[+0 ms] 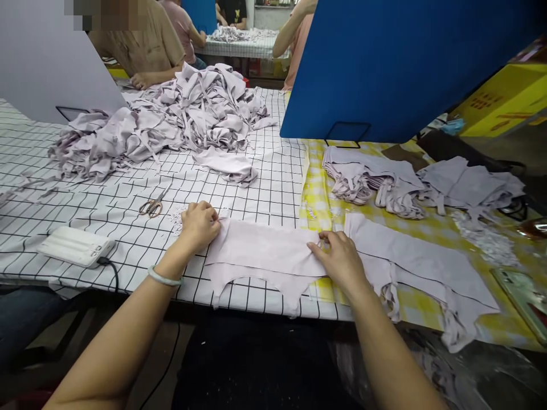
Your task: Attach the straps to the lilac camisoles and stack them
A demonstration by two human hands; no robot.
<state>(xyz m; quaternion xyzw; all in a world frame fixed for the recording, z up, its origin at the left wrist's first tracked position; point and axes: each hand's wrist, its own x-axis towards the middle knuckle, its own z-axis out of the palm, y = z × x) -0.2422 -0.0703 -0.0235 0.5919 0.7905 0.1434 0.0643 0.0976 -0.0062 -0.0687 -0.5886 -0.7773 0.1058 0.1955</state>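
Garment piece, pale lilac, is laid flat near the edge of the checked tablecloth, left hand pinching its left end, right hand pinching the right; scissors farther off left.

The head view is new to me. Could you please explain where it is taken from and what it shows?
No machine here: these are a person's bare hands, seen by a camera worn on the head, looking forward and down. The left hand seems to pinch one end of a flat, pale lilac cloth piece; the right hand touches its other end. On a black-and-white checked tablecloth lie metal scissors with bronze-coloured handles, a white rectangular power bank and a pile of pale lilac fabric.
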